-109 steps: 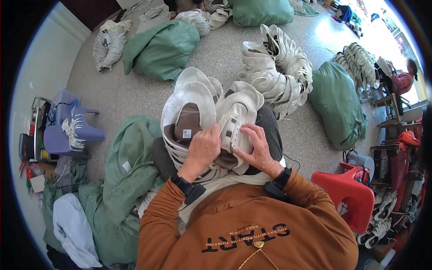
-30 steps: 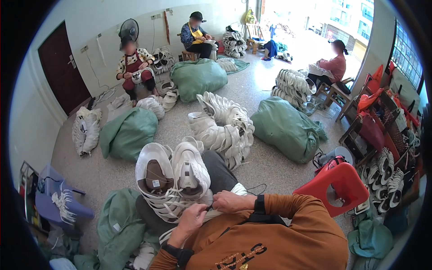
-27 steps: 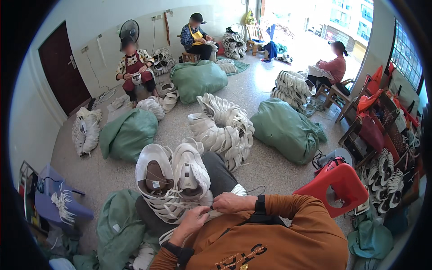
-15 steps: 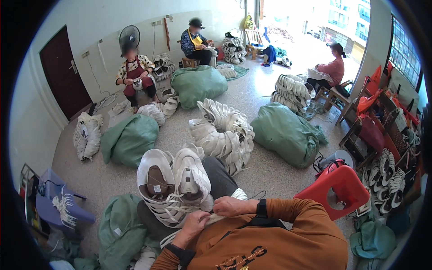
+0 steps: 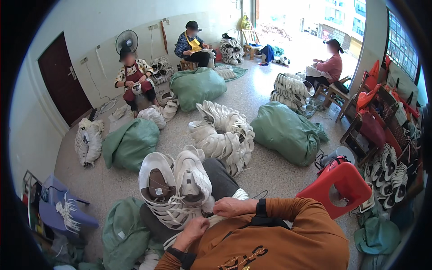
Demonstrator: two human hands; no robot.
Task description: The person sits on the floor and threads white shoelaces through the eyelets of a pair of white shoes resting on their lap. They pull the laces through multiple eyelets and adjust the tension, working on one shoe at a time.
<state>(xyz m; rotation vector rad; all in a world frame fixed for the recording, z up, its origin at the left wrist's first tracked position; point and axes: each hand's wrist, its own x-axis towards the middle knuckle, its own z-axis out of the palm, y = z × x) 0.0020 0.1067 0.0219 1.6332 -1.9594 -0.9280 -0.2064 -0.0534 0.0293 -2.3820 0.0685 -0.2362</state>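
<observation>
My left hand [image 5: 194,230] is closed low in front of my brown top, its fingertips pinched at a white strip [image 5: 218,220] that runs between my hands. Just to the right and above, my right hand [image 5: 231,207] is closed with its fingers bent down; what it grips is hidden under it. A white edge [image 5: 240,194] shows beyond its knuckles. Against my legs stands a row of nested white shoe uppers [image 5: 168,209]. The front left one shows a brown lining with a small white label, and beside it is another white upper [image 5: 192,177] with a grey tongue.
A ring of white uppers [image 5: 225,144] lies ahead on the floor. Green sacks [image 5: 285,135] stand around it, one sack [image 5: 126,234] close on my left. To the right is a red stool [image 5: 335,191], to the left a purple chair [image 5: 60,211]. Three people sit working farther back.
The view has shifted slightly. My hands stay close together at nearly the same place, with only small finger movement. The person at the right has lifted a hand a little.
</observation>
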